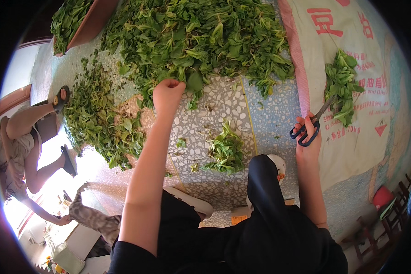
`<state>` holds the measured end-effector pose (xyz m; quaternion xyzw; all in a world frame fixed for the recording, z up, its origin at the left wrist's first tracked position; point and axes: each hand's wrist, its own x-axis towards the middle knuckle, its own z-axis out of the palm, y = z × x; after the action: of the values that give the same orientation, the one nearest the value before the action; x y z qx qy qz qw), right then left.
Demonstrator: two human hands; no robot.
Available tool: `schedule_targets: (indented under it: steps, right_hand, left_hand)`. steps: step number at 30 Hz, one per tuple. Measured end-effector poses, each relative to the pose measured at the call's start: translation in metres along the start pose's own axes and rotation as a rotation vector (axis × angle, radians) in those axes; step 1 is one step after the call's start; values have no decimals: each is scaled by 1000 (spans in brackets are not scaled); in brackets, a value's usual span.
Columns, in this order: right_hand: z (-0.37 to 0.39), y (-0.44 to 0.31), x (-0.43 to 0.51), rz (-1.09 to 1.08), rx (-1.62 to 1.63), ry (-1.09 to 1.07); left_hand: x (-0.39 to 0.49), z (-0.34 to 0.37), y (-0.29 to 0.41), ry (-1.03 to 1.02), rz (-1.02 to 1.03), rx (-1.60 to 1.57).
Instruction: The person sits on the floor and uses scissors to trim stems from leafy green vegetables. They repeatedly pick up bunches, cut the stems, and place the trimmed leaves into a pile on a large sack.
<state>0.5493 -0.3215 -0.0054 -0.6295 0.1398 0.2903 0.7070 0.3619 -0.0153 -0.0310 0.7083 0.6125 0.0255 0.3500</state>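
My left hand (169, 96) is at the near edge of a large heap of leafy greens (198, 37), its fingers curled together. A broad green leaf (194, 81) shows right beside the fingertips; whether they grip it cannot be told. My right hand (308, 137) holds scissors with dark handles (309, 135), fingers in the loops. Their blades point up and right, over a woven sack (339, 150) with red printing. The blade tips meet a small bunch of greens (342, 82) lying on that sack. Between my arms, a small pile of trimmed greens (226, 150) sits on the terrazzo floor (205, 126).
More loose greens (92, 116) spread on the left. A reddish container of greens (92, 24) stands at the upper left. A seated person (24, 147) reaches a hand to a spotted cat (92, 219). Wooden chairs (373, 233) stand at lower right.
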Motion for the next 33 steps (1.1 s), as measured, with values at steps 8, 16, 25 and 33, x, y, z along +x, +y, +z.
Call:
schedule_targets:
  steps: [8,16,25,33]
  right_hand:
    - [1,0,-2,49,-22,-35]
    - [24,9,-18,60,-228,-254]
    - [65,24,-49,52,-340,-660]
    - [91,42,-59,-93,-620,-773]
  left_hand:
    - [-25,-59,-26,-590,-212,-631]
    - [-60,-55,-36,-1127,-245,-871]
    - [-80,-30,-41,-1266,-334,-953]
    - [-95,-29,-24,-1223,-395,-927]
